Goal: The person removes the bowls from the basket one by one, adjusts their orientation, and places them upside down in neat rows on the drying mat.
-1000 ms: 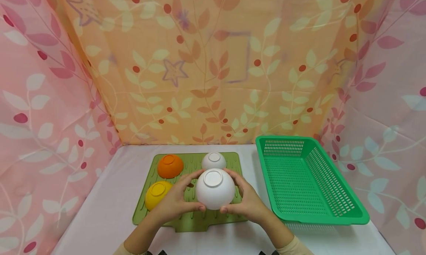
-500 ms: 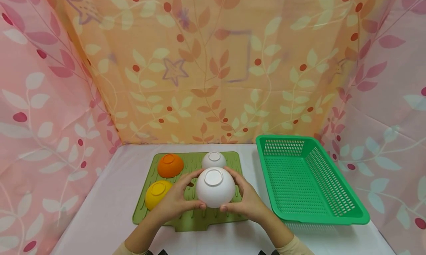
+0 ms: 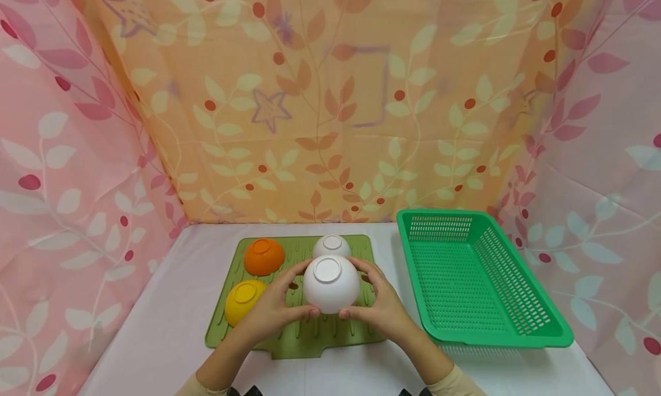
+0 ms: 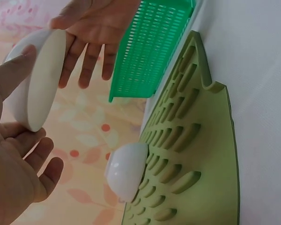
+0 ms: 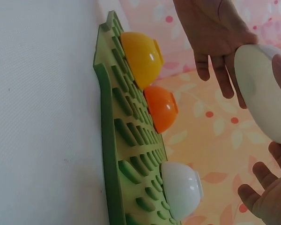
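Both hands hold a white bowl (image 3: 331, 285) bottom up, in the air over the green drying mat (image 3: 296, 345). My left hand (image 3: 273, 309) grips its left side, thumb at the near rim. On the opposite side my right hand (image 3: 384, 310) grips it the same way. Both wrist views show the bowl's open face pointing down to the mat, with a gap between. Behind it a second white bowl (image 3: 331, 245) sits upside down on the mat, partly hidden. An orange bowl (image 3: 264, 257) and a yellow bowl (image 3: 242, 302) lie inverted at the mat's left; my left hand covers part of the yellow one.
To the right of the mat stands a green perforated basket (image 3: 459, 281) with nothing in it. A white cloth (image 3: 165, 304) covers the table. Patterned curtains (image 3: 330, 97) enclose the back and both sides.
The held bowl has shifted slightly away from me and tipped a little, so its near rim sits higher in the head view. Both hands keep their grip; the other bowls stay put.
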A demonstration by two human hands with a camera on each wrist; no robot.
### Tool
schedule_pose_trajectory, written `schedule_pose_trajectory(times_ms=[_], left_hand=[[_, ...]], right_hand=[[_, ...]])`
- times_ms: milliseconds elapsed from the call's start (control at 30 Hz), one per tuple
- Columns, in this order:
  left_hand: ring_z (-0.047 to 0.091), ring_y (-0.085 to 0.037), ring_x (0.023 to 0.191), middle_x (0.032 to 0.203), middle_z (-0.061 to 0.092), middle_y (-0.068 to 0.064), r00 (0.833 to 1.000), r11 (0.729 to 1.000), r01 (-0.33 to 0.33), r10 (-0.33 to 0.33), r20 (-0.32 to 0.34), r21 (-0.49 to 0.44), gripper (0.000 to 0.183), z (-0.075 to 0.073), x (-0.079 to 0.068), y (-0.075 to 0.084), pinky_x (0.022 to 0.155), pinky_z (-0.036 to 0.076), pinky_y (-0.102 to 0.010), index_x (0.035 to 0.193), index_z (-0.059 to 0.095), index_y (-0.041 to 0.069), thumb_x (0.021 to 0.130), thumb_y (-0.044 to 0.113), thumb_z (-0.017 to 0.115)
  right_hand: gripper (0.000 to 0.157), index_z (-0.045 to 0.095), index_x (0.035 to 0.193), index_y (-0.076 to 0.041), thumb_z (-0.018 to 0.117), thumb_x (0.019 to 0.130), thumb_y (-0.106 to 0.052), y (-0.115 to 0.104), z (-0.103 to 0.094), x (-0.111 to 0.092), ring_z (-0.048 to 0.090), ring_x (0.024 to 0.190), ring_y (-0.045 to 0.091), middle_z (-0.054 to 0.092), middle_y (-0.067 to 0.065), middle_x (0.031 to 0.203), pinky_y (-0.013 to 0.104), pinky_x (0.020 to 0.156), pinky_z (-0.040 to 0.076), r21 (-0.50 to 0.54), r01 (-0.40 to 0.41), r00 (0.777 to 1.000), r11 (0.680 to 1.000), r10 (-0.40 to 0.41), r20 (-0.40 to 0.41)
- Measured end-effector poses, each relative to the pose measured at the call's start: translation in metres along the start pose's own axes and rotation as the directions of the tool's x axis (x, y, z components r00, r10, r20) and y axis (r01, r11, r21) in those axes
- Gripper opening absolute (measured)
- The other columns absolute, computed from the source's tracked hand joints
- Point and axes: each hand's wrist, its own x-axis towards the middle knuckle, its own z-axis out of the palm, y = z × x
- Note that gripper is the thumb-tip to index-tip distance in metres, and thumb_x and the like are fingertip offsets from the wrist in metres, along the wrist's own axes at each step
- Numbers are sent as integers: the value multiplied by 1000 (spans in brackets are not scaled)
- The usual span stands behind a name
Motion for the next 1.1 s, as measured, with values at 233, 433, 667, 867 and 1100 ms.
schedule_pose_trajectory(times_ms=[233,433,667,867,1100], left_hand=[[46,-12,134,146,51,14,1000,1000,1,-1,25,-13,93,0,4,-7,106,44,-45,154,39,42,75,44,90],[46,-16,135,148,51,9,999,1000,5,-4,32,-22,94,3,7,-15,105,43,-51,155,39,38,77,38,90],[48,-19,133,144,55,7,999,999,45,-45,-3,-25,91,10,10,-24,104,43,-55,154,43,34,76,37,91],[49,-19,132,144,56,8,996,996,78,-79,-39,-36,91,16,11,-31,104,43,-54,151,47,32,73,37,93],[49,-26,134,146,54,2,990,991,130,-131,-58,-27,89,25,11,-39,106,45,-57,149,50,28,72,39,93]], right_hand=[[94,47,149,-41,96,69,-33,3,1,1,41,144,24,47,-10,153,67,116,29,10,-48,999,999,48,-15],[93,47,148,-44,96,69,-35,7,3,0,33,150,27,45,-10,155,74,115,22,2,-111,994,994,111,-18],[91,52,148,-35,96,68,-36,13,4,2,35,149,26,47,-7,153,70,117,23,-8,-139,990,990,139,-30],[91,52,148,-36,96,68,-39,20,6,3,34,151,31,48,-3,156,72,116,24,-9,-240,971,971,240,-24],[92,50,152,-27,94,72,-34,30,8,3,30,152,35,47,2,157,74,116,21,-13,-270,963,963,270,9]])
